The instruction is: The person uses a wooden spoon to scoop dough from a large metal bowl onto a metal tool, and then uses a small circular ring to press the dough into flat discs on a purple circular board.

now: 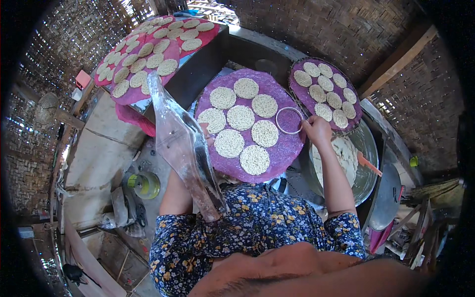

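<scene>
My right hand [318, 130] pinches the rim of a thin pale ring [277, 122], which is over the right side of a round purple cloth [222, 80]. Several flat discs of squiggly pale dough strands [240, 117] lie on this cloth. At its left edge, part of my left hand [207, 134] shows beside a disc; the rest is hidden behind a worn wooden lever [174, 137], so its grip is unclear. A second purple-covered round tray [293, 70] with similar discs stands at the upper right, overlapping a large metal basin [365, 185] of pale dough [343, 156].
More discs on pink and purple cloths [174, 48] cover a dark box [200, 63] at upper left. An orange-handled tool [369, 164] leans in the basin. A dark round lid [386, 200] stands at right. A yellow-green container [146, 185] sits low at left. Woven walls surround the workplace.
</scene>
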A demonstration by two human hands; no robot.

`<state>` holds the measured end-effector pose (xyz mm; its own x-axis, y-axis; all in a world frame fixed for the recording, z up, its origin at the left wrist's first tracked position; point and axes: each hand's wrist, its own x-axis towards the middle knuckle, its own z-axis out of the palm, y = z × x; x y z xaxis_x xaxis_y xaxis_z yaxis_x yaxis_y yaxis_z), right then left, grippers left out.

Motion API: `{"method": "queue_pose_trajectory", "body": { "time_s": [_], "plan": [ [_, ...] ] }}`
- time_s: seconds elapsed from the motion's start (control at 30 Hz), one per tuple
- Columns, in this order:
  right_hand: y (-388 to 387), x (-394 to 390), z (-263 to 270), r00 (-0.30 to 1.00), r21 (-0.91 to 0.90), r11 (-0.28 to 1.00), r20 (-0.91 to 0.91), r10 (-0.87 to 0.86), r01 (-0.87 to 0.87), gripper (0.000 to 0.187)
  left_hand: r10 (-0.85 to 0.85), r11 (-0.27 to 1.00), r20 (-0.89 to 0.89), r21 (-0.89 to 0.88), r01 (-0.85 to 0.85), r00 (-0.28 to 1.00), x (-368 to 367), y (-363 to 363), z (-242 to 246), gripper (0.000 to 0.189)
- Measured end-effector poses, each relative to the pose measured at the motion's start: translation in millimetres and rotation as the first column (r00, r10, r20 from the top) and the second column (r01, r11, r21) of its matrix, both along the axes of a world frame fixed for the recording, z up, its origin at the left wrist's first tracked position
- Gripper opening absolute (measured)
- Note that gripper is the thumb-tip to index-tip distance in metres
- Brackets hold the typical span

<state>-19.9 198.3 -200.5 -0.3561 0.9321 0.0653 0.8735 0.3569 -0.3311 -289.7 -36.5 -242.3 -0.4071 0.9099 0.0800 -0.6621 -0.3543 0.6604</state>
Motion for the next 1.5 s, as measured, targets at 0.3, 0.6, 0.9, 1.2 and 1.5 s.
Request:
{"method": "queue_pose_trajectory", "body": {
  "time_s": [0.3, 0.6, 0.9, 1.2, 1.5],
  "plan": [
    [6, 13, -4, 0.990, -0.016, 1.000, -0.142, 0.012, -0.014, 0.034, 0.002, 1.000, 0.027, -0.013, -0.002, 1.000, 0, -2, -3, 0.045],
    [6, 31, -33, 0.797, -0.696, 0.643, -0.565, -0.214, -0.321, 0.022, -0.011, 0.998, -0.044, 0.055, 0.013, 0.999, 5, 0, 4, 0.044],
    [-30, 44, -56, 0.596, -0.770, 0.445, -0.636, -0.490, -0.456, 0.018, -0.041, 0.995, 0.152, -0.084, 0.055, 0.988, 1, -6, -15, 0.046],
    [-122, 43, -31, 0.709, -0.846, 0.163, -0.518, -0.478, -0.507, 0.016, -0.072, 0.994, -0.266, -0.100, 0.047, 0.961, 21, 3, 21, 0.053],
    [-122, 32, 39, 0.485, -0.424, 0.496, -0.875, -0.007, -0.758, 0.046, 0.310, 0.896, -0.950, 0.305, -0.322, -0.038, 91, 80, 71, 0.035]
  ]
}}
